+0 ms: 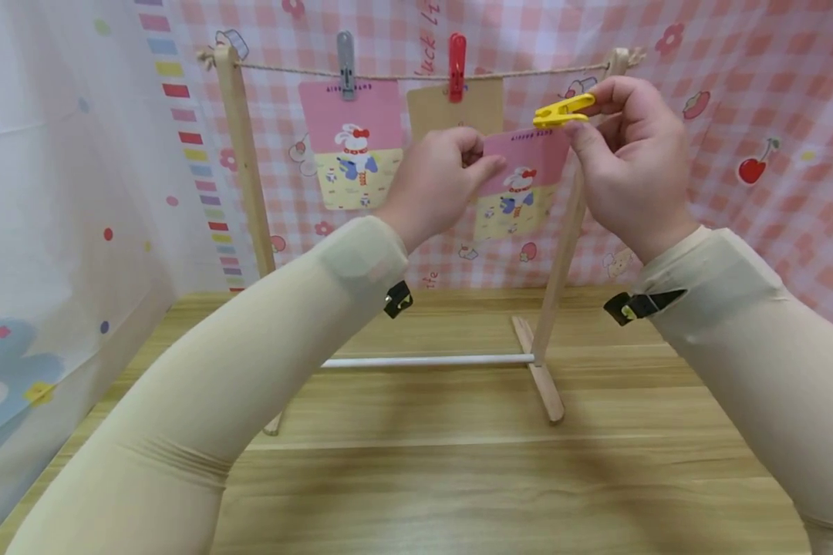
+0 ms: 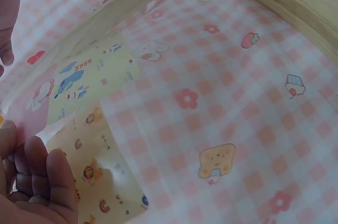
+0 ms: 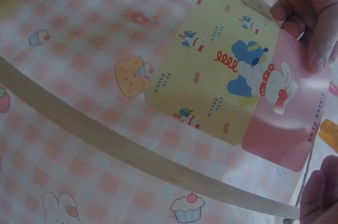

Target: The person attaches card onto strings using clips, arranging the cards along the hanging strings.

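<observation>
My left hand (image 1: 440, 181) pinches the left edge of a pink and yellow rabbit card (image 1: 521, 185), holding it upright. Between the thumb and fingers of my right hand (image 1: 639, 154) is a yellow clothespin (image 1: 562, 112), its nose pointing left just above the card's top edge. Whether clothespin and card touch, I cannot tell. In the head view both appear below a twine line (image 1: 403, 78). From that line a grey clothespin (image 1: 346, 65) hangs a similar pink and yellow card (image 1: 350, 142), and a red clothespin (image 1: 456, 65) hangs a tan card (image 1: 456, 108), partly hidden by my left hand.
The twine runs between two wooden posts, left (image 1: 244, 154) and right (image 1: 561, 270). A white rod (image 1: 430, 361) joins the stand low down, above its wooden feet (image 1: 544, 389). The stand rests on a wood-grain table (image 1: 458, 478), with a pink checked cloth (image 1: 750, 92) behind.
</observation>
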Demonstrator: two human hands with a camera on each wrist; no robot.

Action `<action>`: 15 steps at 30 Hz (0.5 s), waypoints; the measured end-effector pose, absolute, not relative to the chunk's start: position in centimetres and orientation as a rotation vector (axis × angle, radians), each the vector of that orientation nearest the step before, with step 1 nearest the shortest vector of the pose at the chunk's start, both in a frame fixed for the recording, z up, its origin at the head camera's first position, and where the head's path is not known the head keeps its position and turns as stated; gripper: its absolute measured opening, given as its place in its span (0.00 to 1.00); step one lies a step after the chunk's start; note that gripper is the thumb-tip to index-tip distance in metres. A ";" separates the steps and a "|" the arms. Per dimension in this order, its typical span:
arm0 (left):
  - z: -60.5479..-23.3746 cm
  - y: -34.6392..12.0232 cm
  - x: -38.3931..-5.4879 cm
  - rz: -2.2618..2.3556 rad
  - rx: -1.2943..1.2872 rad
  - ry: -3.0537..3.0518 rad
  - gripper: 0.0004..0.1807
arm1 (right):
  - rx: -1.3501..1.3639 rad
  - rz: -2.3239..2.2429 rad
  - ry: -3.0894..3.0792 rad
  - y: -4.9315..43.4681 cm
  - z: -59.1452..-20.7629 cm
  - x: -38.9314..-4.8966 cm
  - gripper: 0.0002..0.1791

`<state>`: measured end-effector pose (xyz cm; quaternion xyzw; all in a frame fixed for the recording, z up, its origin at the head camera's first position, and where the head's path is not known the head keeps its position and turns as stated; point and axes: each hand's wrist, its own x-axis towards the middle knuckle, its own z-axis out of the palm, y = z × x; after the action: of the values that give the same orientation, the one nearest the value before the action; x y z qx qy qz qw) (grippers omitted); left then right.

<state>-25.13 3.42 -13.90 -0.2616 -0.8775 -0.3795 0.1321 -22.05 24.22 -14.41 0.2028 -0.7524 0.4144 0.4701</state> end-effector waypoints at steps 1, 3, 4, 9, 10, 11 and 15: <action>-13.8 3.6 -25.1 -1.105 -0.758 -2.546 0.15 | 0.498 1.008 -1.841 24.3 -14.2 -22.1 0.09; -13.6 3.8 -25.2 -1.111 -0.750 -2.541 0.15 | 0.502 1.009 -1.830 24.3 -13.8 -22.3 0.08; -13.5 4.0 -25.2 -1.122 -0.742 -2.539 0.15 | 0.498 1.011 -1.827 24.3 -13.6 -22.4 0.08; -13.0 4.6 -25.2 -1.151 -0.693 -2.527 0.13 | 0.433 0.981 -1.868 24.5 -12.4 -22.5 0.09; -12.9 4.8 -25.3 -1.148 -0.686 -2.524 0.13 | 0.422 0.967 -1.876 24.5 -12.2 -22.4 0.10; -12.8 4.9 -25.3 -1.143 -0.680 -2.523 0.13 | 0.411 0.952 -1.888 24.5 -12.0 -22.4 0.10; -12.4 5.5 -25.4 -1.123 -0.660 -2.526 0.14 | 0.373 0.906 -1.926 24.5 -11.3 -22.2 0.13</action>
<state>-25.43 5.46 -12.36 -0.2296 -0.8788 -0.3908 0.1493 -22.23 24.53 -11.31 0.1522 -0.7861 0.3700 0.4711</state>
